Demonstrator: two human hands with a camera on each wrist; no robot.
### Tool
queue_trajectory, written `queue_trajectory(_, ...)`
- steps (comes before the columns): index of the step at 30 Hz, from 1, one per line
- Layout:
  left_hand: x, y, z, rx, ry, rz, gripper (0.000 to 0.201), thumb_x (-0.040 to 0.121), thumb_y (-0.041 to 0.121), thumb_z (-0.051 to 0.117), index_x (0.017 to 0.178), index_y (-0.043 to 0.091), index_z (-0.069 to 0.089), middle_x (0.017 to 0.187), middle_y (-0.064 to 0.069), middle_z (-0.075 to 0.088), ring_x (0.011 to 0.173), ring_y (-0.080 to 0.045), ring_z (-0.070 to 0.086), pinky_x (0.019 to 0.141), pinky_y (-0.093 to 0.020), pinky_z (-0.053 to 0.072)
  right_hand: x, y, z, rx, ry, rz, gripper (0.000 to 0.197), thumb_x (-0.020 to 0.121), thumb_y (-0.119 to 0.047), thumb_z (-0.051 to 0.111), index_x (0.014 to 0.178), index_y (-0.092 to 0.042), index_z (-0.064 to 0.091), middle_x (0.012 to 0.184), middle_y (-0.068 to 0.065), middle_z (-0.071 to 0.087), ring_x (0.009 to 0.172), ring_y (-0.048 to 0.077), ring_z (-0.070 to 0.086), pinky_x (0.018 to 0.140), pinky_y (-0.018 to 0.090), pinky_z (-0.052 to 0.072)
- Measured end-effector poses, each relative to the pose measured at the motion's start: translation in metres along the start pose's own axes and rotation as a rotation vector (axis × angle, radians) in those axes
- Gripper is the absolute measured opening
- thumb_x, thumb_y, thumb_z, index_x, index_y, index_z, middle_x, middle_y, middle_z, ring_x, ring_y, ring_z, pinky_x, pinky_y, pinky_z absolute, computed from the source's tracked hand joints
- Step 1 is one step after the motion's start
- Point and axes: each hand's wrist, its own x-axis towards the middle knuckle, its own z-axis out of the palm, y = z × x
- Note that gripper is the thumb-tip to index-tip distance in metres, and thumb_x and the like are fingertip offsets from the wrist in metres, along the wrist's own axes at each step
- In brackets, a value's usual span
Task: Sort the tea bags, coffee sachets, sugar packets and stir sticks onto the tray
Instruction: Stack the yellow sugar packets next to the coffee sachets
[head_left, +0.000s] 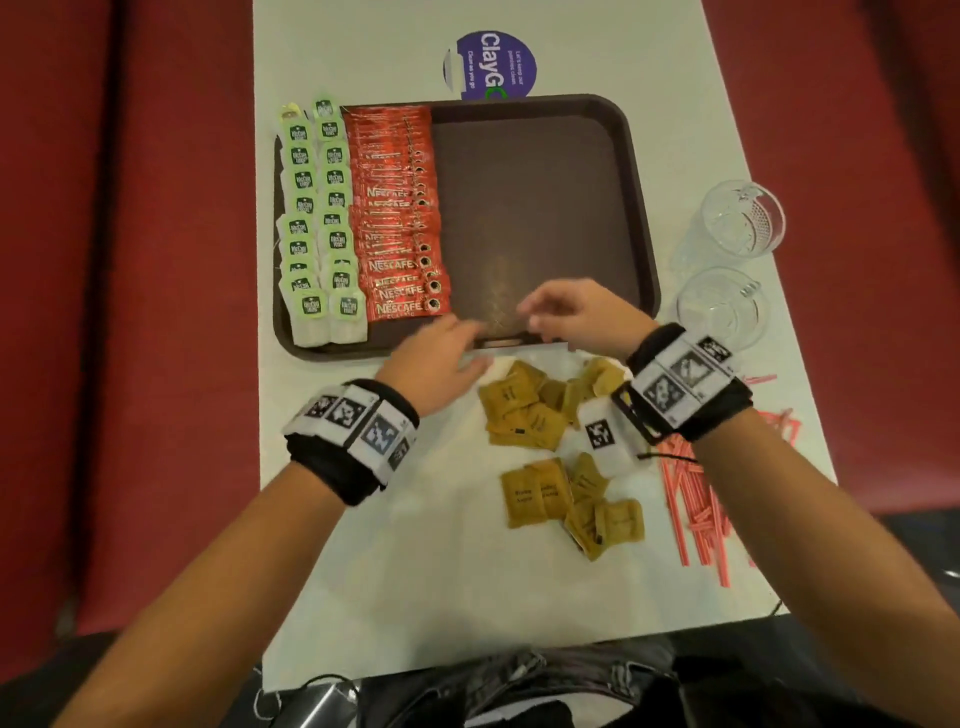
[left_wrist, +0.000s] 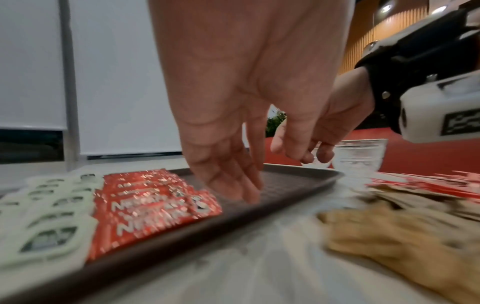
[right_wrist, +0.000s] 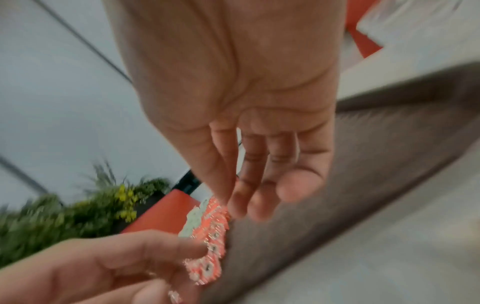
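Observation:
A brown tray (head_left: 530, 197) holds two columns of green-labelled tea bags (head_left: 317, 218) at its left and a column of red coffee sachets (head_left: 397, 218) beside them; its right part is bare. Brown sugar packets (head_left: 524, 410) lie in two loose heaps on the white table in front of the tray. Red stir sticks (head_left: 696, 499) are scattered at the right. My left hand (head_left: 462, 332) hovers over the tray's near edge, fingers straight and empty (left_wrist: 241, 185). Just to its right, my right hand (head_left: 550, 312) hangs over the tray with relaxed fingers, holding nothing (right_wrist: 259, 195).
Two glass mugs (head_left: 737, 223) stand on the table right of the tray. A purple round sticker (head_left: 493, 65) lies beyond the tray's far edge. Red seating flanks the narrow table on both sides. The wrist views are blurred.

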Motion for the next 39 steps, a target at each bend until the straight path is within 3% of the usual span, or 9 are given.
queue_trajectory(6, -0.013, 0.018, 0.049, -0.187, -0.040, -0.252, 0.054, 0.088, 0.033, 0.060, 0.134, 0.010, 0.044, 0.127, -0.012, 0.044, 0.108, -0.027, 0.053, 0.094, -0.034, 0.043, -0.039, 0.025, 0.028, -0.472, -0.076, 0.157, 0.025, 0.082, -0.035, 0.065, 0.102, -0.019, 0.063, 0.101, 0.000, 0.062, 0.095, 0.017, 0.057, 0.079, 0.030, 0.047)
queue_trajectory(12, -0.008, 0.027, 0.057, -0.291, 0.042, -0.362, 0.043, 0.080, 0.024, 0.071, 0.116, 0.010, 0.054, 0.119, -0.012, 0.045, 0.108, -0.026, 0.051, 0.093, -0.034, 0.043, -0.046, 0.029, 0.054, -0.613, -0.027, 0.087, 0.037, 0.081, -0.044, 0.065, 0.104, -0.015, 0.061, 0.100, 0.002, 0.060, 0.093, 0.020, 0.058, 0.073, 0.029, 0.046)
queue_trajectory(18, -0.014, 0.018, 0.052, -0.496, 0.189, -0.387, 0.020, 0.081, 0.017, 0.069, 0.075, 0.018, 0.050, 0.081, 0.002, 0.051, 0.081, -0.015, 0.049, 0.066, -0.020, 0.039, -0.045, 0.038, 0.045, -0.258, -0.053, 0.125, 0.021, 0.080, -0.026, 0.069, 0.072, -0.019, 0.050, 0.076, -0.002, 0.053, 0.076, 0.016, 0.051, 0.064, 0.023, 0.041)
queue_trajectory(21, -0.017, 0.011, 0.045, -0.753, 0.201, -0.410, 0.021, 0.082, 0.011, 0.067, 0.097, 0.017, 0.053, 0.081, 0.001, 0.055, 0.077, -0.017, 0.058, 0.075, -0.028, 0.052, -0.047, 0.041, 0.034, -0.052, -0.028, 0.138, 0.020, 0.078, -0.018, 0.072, 0.074, -0.019, 0.053, 0.074, -0.004, 0.053, 0.078, 0.015, 0.054, 0.069, 0.026, 0.046)
queue_trajectory(24, -0.018, 0.011, 0.036, -0.916, 0.180, -0.409, 0.037, 0.086, 0.003, 0.062, 0.119, 0.015, 0.051, 0.086, -0.003, 0.055, 0.080, -0.018, 0.062, 0.071, -0.022, 0.056, -0.049, 0.039, 0.025, 0.164, -0.084, 0.172, 0.025, 0.082, -0.014, 0.069, 0.103, -0.017, 0.057, 0.082, -0.001, 0.057, 0.075, 0.013, 0.058, 0.057, 0.020, 0.050)
queue_trajectory(26, -0.018, 0.012, 0.030, -0.940, 0.145, -0.388, 0.026, 0.088, 0.003, 0.058, 0.110, 0.017, 0.056, 0.087, -0.005, 0.055, 0.084, -0.019, 0.061, 0.070, -0.023, 0.055, -0.049, 0.036, 0.022, 0.250, -0.118, 0.165, 0.028, 0.085, -0.013, 0.066, 0.111, -0.017, 0.058, 0.086, 0.002, 0.061, 0.074, 0.012, 0.060, 0.055, 0.018, 0.052)
queue_trajectory(29, -0.018, 0.012, 0.020, -0.984, 0.126, -0.382, 0.015, 0.089, 0.007, 0.057, 0.095, 0.021, 0.056, 0.097, -0.007, 0.059, 0.080, -0.016, 0.063, 0.068, -0.025, 0.054, -0.045, 0.030, 0.021, 0.421, -0.104, 0.151, 0.015, 0.089, -0.013, 0.060, 0.103, -0.011, 0.061, 0.087, 0.006, 0.064, 0.072, 0.014, 0.062, 0.056, 0.020, 0.054)
queue_trajectory(34, -0.015, 0.008, -0.001, -1.032, 0.108, -0.268, 0.040, 0.088, -0.003, 0.056, 0.115, 0.025, 0.046, 0.088, -0.002, 0.059, 0.065, -0.014, 0.068, 0.059, -0.022, 0.054, -0.031, 0.016, 0.015, 0.508, -0.078, 0.125, 0.015, 0.095, -0.020, 0.052, 0.083, -0.015, 0.059, 0.081, 0.004, 0.058, 0.071, 0.014, 0.058, 0.057, 0.022, 0.052)
queue_trajectory(39, 0.005, 0.002, -0.037, -0.860, 0.168, -0.196, 0.019, 0.090, 0.008, 0.057, 0.088, 0.027, 0.058, 0.088, -0.002, 0.060, 0.083, -0.021, 0.060, 0.079, -0.042, 0.053, -0.004, -0.002, 0.003, 0.483, -0.032, 0.089, 0.013, 0.094, -0.011, 0.051, 0.087, -0.016, 0.061, 0.083, 0.005, 0.059, 0.073, 0.015, 0.058, 0.057, 0.022, 0.053)
